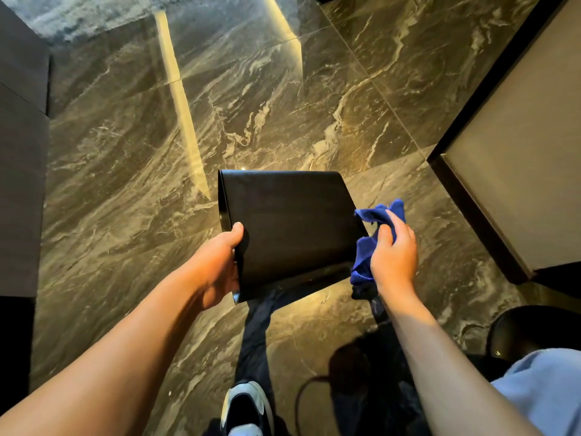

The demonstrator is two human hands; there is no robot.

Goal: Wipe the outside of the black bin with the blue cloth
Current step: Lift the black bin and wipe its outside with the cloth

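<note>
The black bin (292,228) hangs tipped on its side in mid-air above the marble floor, one flat wall facing up at me. My left hand (220,262) grips its rim on the left, thumb on the outer wall. The crumpled blue cloth (372,234) is pressed against the bin's right end, and my right hand (394,256) is shut on it. The bin's opening and inside are hidden from me.
Glossy dark marble floor (283,89) spreads all around. A beige panel with a dark frame (515,171) stands at the right, dark panels (22,190) at the left. A round black object (531,332) sits at the lower right. My leg and shoe (248,407) are below the bin.
</note>
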